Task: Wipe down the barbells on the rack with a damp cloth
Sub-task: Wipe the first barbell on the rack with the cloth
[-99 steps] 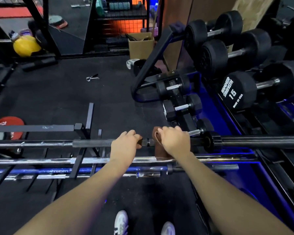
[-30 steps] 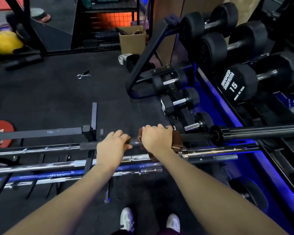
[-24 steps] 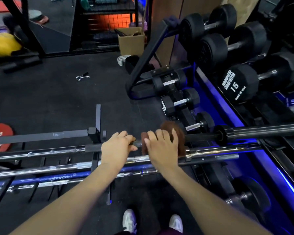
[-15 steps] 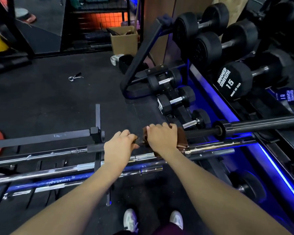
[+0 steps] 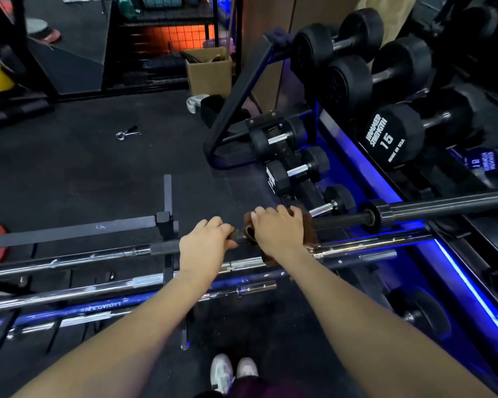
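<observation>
Wiping the top barbell (image 5: pixel 342 221)
Left hand (image 5: pixel 204 248) clamps the shaft to steady it; right hand (image 5: pixel 279 231) wraps the brown cloth (image 5: pixel 309 234) around it to scrub.

Ahead of me the dark rubber floor (image 5: pixel 69 173) lay open, with only a small metal spring collar (image 5: pixel 128 133) on it. To the right I had little room: small black hex dumbbells (image 5: pixel 296 170) stood just behind the top black barbell (image 5: pixel 342 219), and the blue-lit dumbbell rack (image 5: pixel 357 159) closed that side. Below, chrome barbells (image 5: pixel 98 285) lay close together on the low black rack (image 5: pixel 167 219), leaving narrow gaps. A brown cardboard box (image 5: pixel 209 71) stood well beyond.
</observation>
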